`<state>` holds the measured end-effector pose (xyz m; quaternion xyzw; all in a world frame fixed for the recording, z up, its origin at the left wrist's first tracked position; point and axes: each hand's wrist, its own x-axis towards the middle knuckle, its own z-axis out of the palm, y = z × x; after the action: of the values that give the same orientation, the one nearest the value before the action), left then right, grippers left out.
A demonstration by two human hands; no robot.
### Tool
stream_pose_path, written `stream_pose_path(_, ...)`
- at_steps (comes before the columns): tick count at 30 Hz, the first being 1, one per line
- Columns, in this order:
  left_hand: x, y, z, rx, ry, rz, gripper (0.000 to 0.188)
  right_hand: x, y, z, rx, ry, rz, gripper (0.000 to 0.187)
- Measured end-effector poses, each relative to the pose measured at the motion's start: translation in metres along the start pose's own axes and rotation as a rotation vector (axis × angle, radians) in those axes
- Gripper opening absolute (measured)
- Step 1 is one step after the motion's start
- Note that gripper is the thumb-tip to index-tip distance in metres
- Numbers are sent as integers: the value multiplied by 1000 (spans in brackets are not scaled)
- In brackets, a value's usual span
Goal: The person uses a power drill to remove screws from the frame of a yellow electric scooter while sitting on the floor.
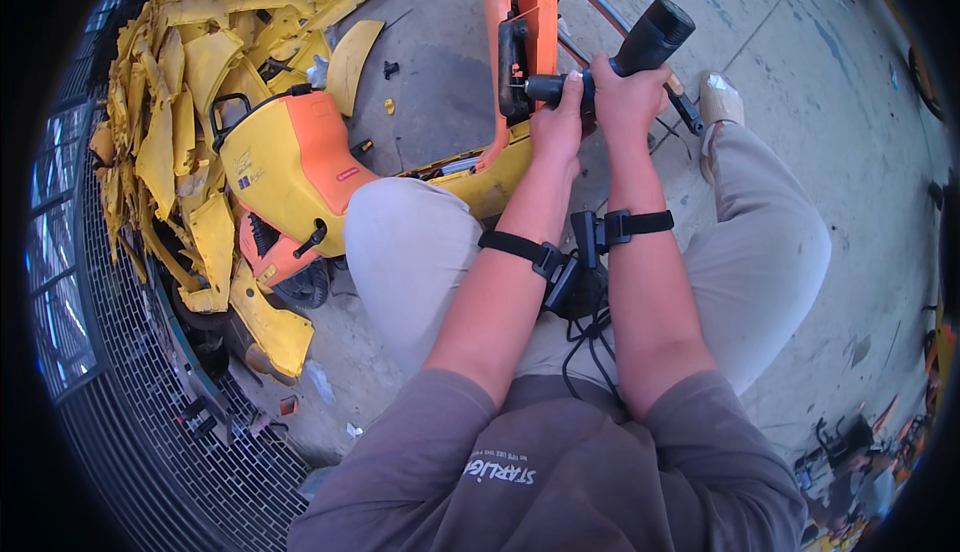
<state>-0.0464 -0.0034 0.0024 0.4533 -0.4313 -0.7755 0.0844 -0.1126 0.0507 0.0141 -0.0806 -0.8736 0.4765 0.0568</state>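
Both my hands are on a black cordless drill [655, 37], its thick battery end tilted up to the right. My right hand [630, 97] wraps around its grip. Closed against the drill's body behind the chuck [543, 87] is my left hand [558, 124], its thumb on top. The chuck points left at the black inner part [515, 72] of an orange scooter front panel [542, 12]; whether the bit touches it I cannot tell. The scooter's yellow and orange rear body [285, 152] stands to the left, beside my left knee.
A tall heap of broken yellow plastic panels [205, 62] lies at the far left, by a brick-patterned wall [170, 432]. Small black and yellow bits [390, 69] dot the concrete floor [430, 82]. A pile of mixed scrap [850, 462] sits at the lower right.
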Motion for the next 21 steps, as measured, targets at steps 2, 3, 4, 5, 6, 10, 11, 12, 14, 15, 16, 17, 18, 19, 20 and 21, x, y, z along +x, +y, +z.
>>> stream_pose_path(2, -3, -3, 1, -9, 13, 5, 51, 0, 0, 0, -5, 0, 9, 75)
stream_pose_path(3, -5, -4, 1, -17, 27, 10, 52, 0, 2, -2, -15, 5, 12, 77)
stream_pose_path(4, -5, -4, 2, -15, 24, 13, 52, 0, 3, -2, -24, 10, 16, 80)
stream_pose_path(5, -7, -5, 1, 6, 28, 12, 53, -1, 4, -2, -22, 11, 16, 80)
stream_pose_path(6, -8, -5, 0, 28, 32, 10, 53, -1, 4, -2, -10, 1, 11, 80)
stream_pose_path(10, -1, 2, 0, 30, -31, 15, 51, 3, 4, 3, -27, 43, -4, 80)
stream_pose_path(11, -1, 2, 0, 30, -30, 13, 51, 2, 4, 3, -28, 42, -4, 80)
stream_pose_path(12, -1, 1, 0, 27, -24, 13, 51, 1, 3, 3, -30, 42, -11, 79)
stream_pose_path(14, -1, 0, 0, 25, -18, 16, 51, 0, 3, 2, -29, 43, -21, 78)
stream_pose_path(15, -2, -3, 0, 13, 2, 13, 52, -2, 4, 0, -17, 32, -15, 78)
stream_pose_path(16, -2, -5, -1, 1, 23, 10, 52, -2, 4, 0, -5, 21, -10, 78)
stream_pose_path(17, -2, -4, 0, 3, 22, 11, 52, -1, 4, 0, -4, 23, -9, 78)
stream_pose_path(18, -2, -3, 0, 16, 16, 7, 53, 0, 4, -1, 2, 12, -4, 78)
stream_pose_path(19, -2, -1, 1, 29, 10, 2, 53, 1, 3, -1, 8, 1, 0, 78)
stream_pose_path(20, -3, 1, 1, 30, 11, -3, 53, 2, 2, -3, 4, 0, 3, 78)
stream_pose_path(21, -3, 5, 1, 9, -12, -27, 55, 3, -1, -3, -10, 9, -10, 78)
